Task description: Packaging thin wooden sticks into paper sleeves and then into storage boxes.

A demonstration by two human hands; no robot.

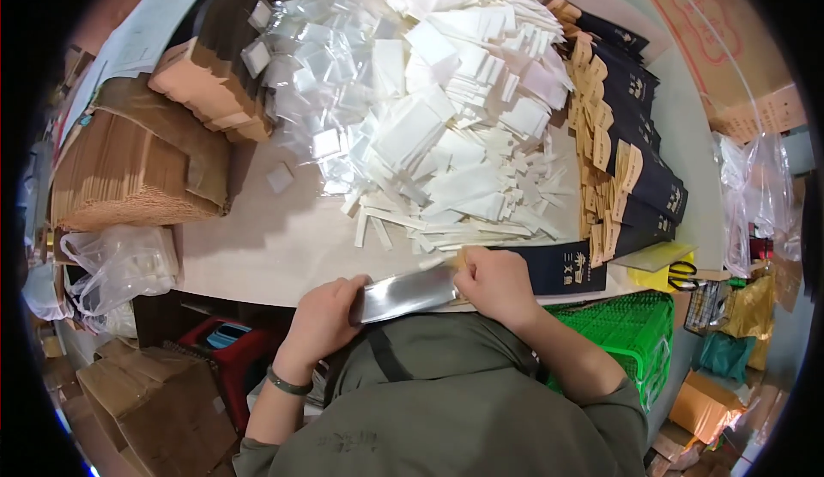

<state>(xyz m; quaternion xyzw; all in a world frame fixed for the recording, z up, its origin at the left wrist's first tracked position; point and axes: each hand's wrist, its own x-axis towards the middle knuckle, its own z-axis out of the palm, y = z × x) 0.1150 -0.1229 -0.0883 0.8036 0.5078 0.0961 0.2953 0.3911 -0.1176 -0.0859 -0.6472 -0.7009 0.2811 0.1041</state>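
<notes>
At the table's front edge I hold a flat, shiny silver foil-like strip (408, 294) between both hands, slightly tilted. My left hand (326, 315) is closed on its left end, with the thumb along the top. My right hand (498, 281) is closed in a pinch at its right end, and the fingertips hide that end. A narrow pale edge shows beside the right fingers. Just right of that hand lies a dark navy packet (566, 268) with gold printing, partly behind the hand. Beyond my hands spreads a heap of white flat packets and strips (463, 133).
Clear plastic sachets (330, 56) lie back left. Brown paper stacks (129, 168) stand left, and overlapping navy-and-tan packets (631, 133) lie right. Black-handled scissors (682, 276) rest at the right edge. A green crate (635, 340) and a cardboard box (154, 400) sit below the table.
</notes>
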